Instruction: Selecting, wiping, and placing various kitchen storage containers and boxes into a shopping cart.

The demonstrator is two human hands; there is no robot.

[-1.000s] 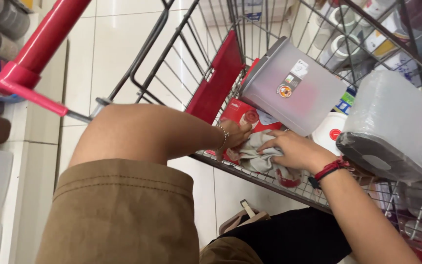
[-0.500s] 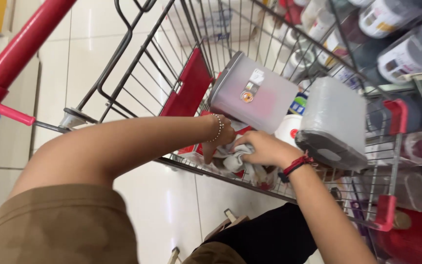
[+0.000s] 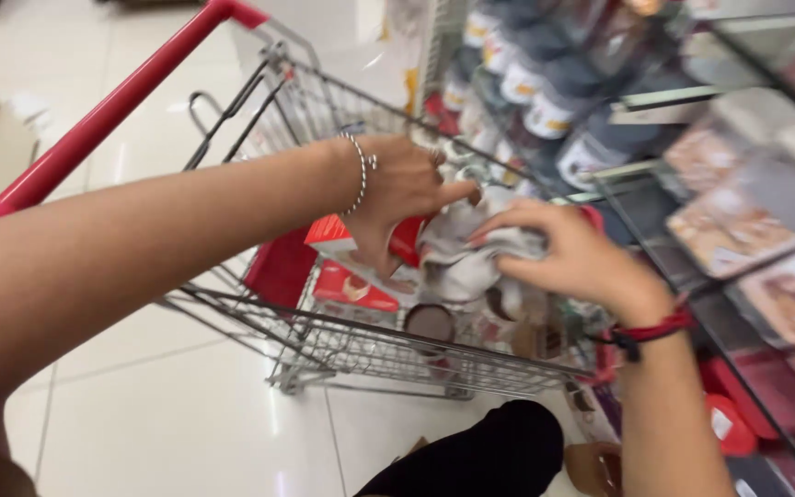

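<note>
Packets (image 3: 471, 262), white and bunched, gripped by both left hand (image 3: 402, 198) and right hand (image 3: 563, 253); loose ones may slip into cart (image 3: 342, 345).

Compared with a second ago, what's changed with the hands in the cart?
Both hands have come up: the left hand and right hand now lift a white and red packet out of the cart. The grey tubs are out of view. Both hands stay on the packets.

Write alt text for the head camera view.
Both hands reach into a wire shopping cart with a red handle: the left hand and right hand grip a white and grey packet above red boxes. Blurred store shelves stand on the right.
</note>
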